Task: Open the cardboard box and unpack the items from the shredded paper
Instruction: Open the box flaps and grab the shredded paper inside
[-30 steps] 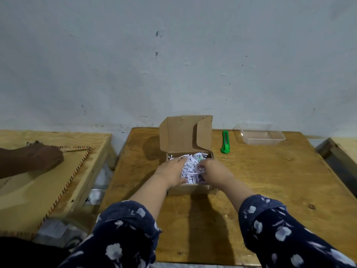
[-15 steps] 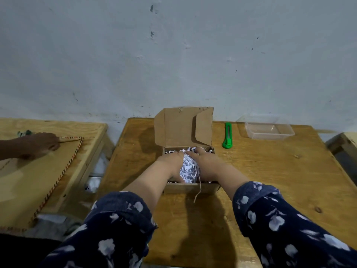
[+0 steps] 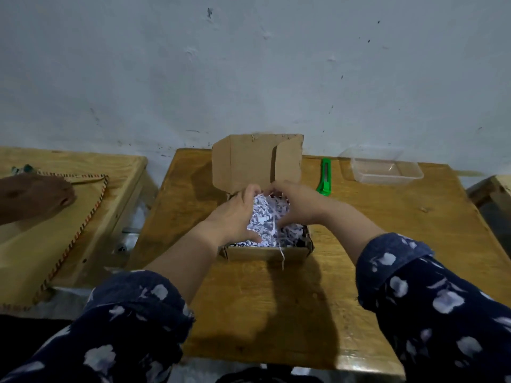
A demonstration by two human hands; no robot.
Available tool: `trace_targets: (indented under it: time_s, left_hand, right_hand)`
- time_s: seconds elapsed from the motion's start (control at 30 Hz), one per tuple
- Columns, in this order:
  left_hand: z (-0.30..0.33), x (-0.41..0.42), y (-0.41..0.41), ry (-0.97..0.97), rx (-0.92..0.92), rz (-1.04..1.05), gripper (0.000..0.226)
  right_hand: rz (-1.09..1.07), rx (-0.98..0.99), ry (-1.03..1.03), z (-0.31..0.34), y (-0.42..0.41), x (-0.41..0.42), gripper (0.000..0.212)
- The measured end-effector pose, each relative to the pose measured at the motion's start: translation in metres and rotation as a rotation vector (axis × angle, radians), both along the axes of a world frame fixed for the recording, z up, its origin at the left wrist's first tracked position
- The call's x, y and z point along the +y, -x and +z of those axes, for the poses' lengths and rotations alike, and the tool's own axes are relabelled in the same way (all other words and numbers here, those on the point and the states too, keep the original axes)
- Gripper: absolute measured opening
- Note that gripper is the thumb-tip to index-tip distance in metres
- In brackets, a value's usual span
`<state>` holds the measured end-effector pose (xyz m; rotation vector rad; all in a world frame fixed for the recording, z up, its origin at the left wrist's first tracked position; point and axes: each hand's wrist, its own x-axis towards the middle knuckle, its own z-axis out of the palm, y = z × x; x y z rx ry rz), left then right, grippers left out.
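Wooden table [image 3: 373, 230] bears the cardboard box [image 3: 265, 252]; left hand [image 3: 235, 217] and right hand [image 3: 301, 204] cup its shredded paper [image 3: 266, 219] between curled fingers.

both hands [image 3: 232, 217] now cupping shredded paper [image 3: 266, 217], clump gathered higher

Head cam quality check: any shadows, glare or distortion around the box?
Head view: dim, soft light; the arms' shadows fall on the table in front of the cardboard box; sheen on the table's near edge; wide-angle bending at the table edges; hands slightly soft.
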<state>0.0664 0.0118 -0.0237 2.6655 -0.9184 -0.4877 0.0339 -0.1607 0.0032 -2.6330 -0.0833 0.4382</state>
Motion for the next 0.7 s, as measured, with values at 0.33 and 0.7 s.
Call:
trace_targets:
  time_s: [0.33, 0.7]
  left_hand:
    - [-0.003, -0.010, -0.006, -0.341, -0.031, -0.070, 0.096]
    - [-0.018, -0.009, 0.000, -0.259, -0.122, -0.050, 0.098]
  right_hand:
    - [0.154, 0.097, 0.264, -0.028, -0.001, 0.011, 0.096]
    - [0.153, -0.111, 0.366, -0.052, 0.009, 0.008, 0.079]
